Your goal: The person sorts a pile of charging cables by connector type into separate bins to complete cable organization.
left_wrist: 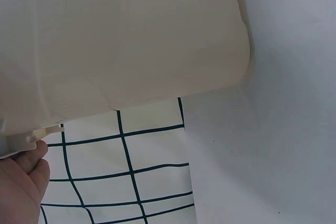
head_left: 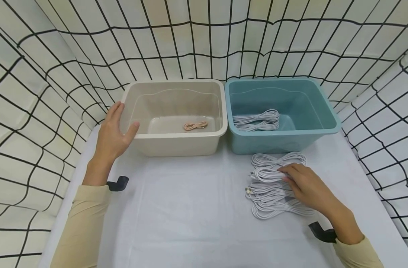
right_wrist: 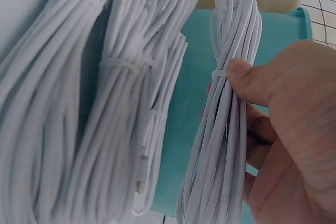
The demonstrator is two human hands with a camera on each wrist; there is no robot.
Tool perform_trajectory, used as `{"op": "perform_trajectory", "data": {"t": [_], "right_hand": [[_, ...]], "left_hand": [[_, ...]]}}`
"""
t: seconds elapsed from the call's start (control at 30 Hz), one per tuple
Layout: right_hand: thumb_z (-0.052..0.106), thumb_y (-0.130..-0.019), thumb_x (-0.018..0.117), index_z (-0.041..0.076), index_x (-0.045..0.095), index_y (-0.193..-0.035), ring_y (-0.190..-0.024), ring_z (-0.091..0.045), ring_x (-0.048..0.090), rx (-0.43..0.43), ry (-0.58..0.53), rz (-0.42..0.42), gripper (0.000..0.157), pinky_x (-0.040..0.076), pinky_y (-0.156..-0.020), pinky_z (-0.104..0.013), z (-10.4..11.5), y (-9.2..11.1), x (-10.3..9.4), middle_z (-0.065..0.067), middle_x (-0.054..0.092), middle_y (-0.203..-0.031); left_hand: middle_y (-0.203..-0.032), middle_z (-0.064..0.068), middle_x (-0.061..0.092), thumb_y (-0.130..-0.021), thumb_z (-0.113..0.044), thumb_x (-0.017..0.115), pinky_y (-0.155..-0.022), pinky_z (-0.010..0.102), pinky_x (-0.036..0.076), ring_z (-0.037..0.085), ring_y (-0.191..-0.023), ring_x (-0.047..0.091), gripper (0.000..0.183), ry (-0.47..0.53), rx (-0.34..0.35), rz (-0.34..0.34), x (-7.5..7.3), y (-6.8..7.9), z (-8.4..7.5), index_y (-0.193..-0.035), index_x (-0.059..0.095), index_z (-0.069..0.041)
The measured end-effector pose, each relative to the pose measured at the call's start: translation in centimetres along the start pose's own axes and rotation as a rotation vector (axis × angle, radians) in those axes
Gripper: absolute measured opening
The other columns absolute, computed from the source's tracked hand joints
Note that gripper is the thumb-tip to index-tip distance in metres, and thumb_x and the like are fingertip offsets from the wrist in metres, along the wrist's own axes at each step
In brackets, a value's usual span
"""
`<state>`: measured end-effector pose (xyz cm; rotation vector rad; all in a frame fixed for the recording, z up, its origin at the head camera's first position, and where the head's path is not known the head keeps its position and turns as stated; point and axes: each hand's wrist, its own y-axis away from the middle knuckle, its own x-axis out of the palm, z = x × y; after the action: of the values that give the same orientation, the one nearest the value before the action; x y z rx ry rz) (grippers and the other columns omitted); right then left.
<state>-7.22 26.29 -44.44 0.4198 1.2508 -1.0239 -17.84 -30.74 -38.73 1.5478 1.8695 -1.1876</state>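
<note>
My right hand [head_left: 304, 186] pinches a coiled white USB cable [right_wrist: 223, 108] between thumb and fingers, near the tie round its middle. A metal plug shows at the cable's end in the right wrist view. Below it on the table lie several more tied white cables [head_left: 269, 204], and another white bundle [head_left: 279, 159] is just in front of the teal bin [head_left: 264, 143]. My left hand [head_left: 113, 136] rests at the left rim of the beige bin [head_left: 177, 147], thumb at its front corner; the left wrist view shows fingertips beside the rim's edge.
Inside the beige bin lies a small tan coiled cable [head_left: 195, 126]. White cable bundles [head_left: 257, 121] lie at the left in the teal bin. The bins stand side by side on a white-covered table [head_left: 177, 208], with black wire mesh [head_left: 190, 56] behind and on both sides.
</note>
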Motion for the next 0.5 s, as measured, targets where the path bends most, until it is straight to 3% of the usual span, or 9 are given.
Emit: {"op": "perform_trajectory", "data": {"t": [0.5], "right_hand": [[-0.008,-0.085,0.08,-0.001,0.07,-0.118,-0.093,-0.026,0.069,-0.068,0.029,-0.046,0.036,0.059,-0.076,-0.046,0.6,-0.5,-1.9,-0.01,0.071,-0.106]], "left_hand": [[-0.17,0.017,0.033,-0.097,-0.042,0.061,-0.111,0.074,0.039,0.053,-0.145,0.045,0.08,0.008,0.011,-0.011,0.1,-0.1,0.2,-0.163,0.037,-0.002]]}}
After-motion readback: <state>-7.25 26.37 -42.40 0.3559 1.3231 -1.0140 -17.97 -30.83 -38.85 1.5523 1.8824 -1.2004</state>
